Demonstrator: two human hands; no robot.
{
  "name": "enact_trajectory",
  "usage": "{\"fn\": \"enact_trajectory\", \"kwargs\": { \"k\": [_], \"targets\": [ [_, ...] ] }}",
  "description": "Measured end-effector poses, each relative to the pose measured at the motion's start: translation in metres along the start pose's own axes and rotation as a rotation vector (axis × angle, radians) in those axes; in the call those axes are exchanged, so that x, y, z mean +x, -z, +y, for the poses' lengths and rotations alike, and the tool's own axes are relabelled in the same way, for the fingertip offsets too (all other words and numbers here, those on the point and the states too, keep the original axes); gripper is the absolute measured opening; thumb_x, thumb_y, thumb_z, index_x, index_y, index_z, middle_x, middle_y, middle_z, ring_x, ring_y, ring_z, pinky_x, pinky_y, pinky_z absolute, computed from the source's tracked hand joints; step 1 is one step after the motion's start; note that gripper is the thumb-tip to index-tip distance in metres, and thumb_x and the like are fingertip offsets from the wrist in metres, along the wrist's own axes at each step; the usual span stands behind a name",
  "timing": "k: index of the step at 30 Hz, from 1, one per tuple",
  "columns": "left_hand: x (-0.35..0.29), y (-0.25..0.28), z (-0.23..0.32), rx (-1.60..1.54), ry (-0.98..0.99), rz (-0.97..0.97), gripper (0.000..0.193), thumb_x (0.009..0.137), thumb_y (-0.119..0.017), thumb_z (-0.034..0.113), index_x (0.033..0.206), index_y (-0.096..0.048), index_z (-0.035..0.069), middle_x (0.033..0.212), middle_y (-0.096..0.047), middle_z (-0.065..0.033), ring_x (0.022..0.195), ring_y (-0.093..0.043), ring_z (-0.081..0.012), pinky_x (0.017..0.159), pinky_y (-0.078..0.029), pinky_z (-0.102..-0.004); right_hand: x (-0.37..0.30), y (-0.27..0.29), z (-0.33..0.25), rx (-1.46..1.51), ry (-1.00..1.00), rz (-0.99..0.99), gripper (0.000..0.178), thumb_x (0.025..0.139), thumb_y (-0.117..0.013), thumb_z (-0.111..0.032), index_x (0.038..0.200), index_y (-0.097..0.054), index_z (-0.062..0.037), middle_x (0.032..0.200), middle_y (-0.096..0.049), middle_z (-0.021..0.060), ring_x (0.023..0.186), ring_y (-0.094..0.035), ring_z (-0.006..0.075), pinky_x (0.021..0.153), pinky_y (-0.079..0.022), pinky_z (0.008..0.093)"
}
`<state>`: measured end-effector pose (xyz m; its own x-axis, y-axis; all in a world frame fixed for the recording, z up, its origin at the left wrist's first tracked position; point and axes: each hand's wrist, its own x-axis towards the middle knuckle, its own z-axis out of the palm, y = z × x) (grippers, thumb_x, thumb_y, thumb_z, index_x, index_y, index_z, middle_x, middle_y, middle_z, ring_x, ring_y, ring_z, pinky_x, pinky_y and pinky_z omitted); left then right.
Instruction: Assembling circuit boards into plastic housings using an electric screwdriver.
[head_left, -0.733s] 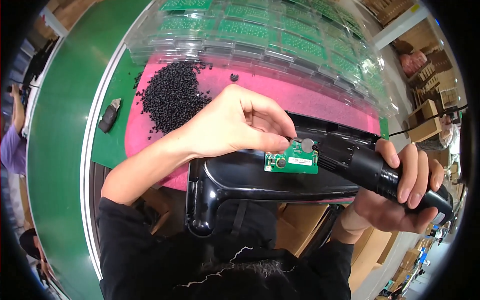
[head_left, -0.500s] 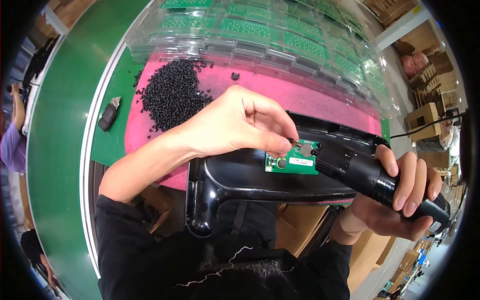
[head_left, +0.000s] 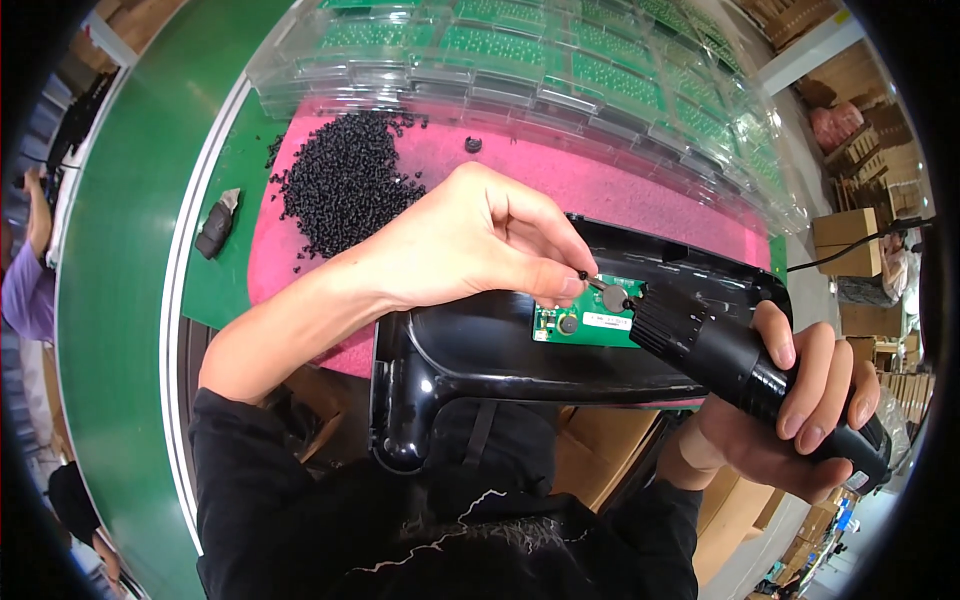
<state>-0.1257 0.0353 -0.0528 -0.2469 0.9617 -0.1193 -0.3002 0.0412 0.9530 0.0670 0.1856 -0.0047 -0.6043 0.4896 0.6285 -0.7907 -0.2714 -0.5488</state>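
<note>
In my right hand (head_left: 800, 410) is a black electric screwdriver (head_left: 725, 350), its bit pointing left over a green circuit board (head_left: 585, 332). My left hand (head_left: 510, 245) pinches a small black screw (head_left: 583, 275) between thumb and forefinger, at the tip of the bit. The board lies inside a glossy black plastic housing (head_left: 480, 345), which has a rounded leg-like end at its near left. A round buzzer-like part and a white label show on the board. The screwdriver's nose covers the board's right end.
A heap of small black screws (head_left: 345, 185) lies on the pink mat (head_left: 460, 185). Stacked clear trays (head_left: 520, 75) of green boards stand behind it. A dark wrapped object (head_left: 217, 228) rests on the green bench at left; cardboard boxes (head_left: 600, 445) are below.
My right hand and the screwdriver have shifted slightly left and down. My left hand keeps its pinch at the bit tip, and the view has moved a little.
</note>
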Motion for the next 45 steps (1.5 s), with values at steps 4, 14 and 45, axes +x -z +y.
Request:
{"fn": "enact_trajectory", "kwargs": {
  "k": [4,14,45],
  "targets": [
    [0.000,0.000,-0.002,0.051,-0.010,0.009,0.021,0.079,-0.077,-0.003,0.099,-0.071,-0.006,0.085,-0.073,-0.0134,0.079,-0.071,-0.0159,0.074,-0.057,-0.0251,-0.001,0.001,0.001,0.007,0.004,-0.002,0.030,0.077,-0.078,-0.022,0.095,-0.054,-0.0170,0.067,-0.053,-0.0111,0.066,-0.047,0.0033,0.083,-0.032,0.0307],
    [-0.001,-0.002,-0.003,0.158,-0.018,0.057,0.017,0.078,-0.076,-0.005,0.095,-0.073,-0.004,0.085,-0.073,-0.0116,0.078,-0.070,-0.0122,0.072,-0.055,-0.0217,-0.006,0.001,0.012,-0.035,0.074,-0.030,0.031,0.077,-0.078,-0.023,0.096,-0.054,-0.0183,0.069,-0.053,-0.0119,0.067,-0.048,0.0025,0.082,-0.033,0.0302],
    [-0.003,-0.008,-0.010,0.335,-0.071,0.060,0.013,0.080,-0.068,-0.008,0.092,-0.072,-0.004,0.088,-0.070,-0.0071,0.084,-0.069,-0.0123,0.068,-0.054,-0.0203,0.005,0.015,-0.006,-0.154,0.103,-0.067,0.039,0.075,-0.079,-0.028,0.095,-0.051,-0.0097,0.083,-0.056,-0.0011,0.063,-0.049,0.0072,0.078,-0.034,0.0303]
  ]
}}
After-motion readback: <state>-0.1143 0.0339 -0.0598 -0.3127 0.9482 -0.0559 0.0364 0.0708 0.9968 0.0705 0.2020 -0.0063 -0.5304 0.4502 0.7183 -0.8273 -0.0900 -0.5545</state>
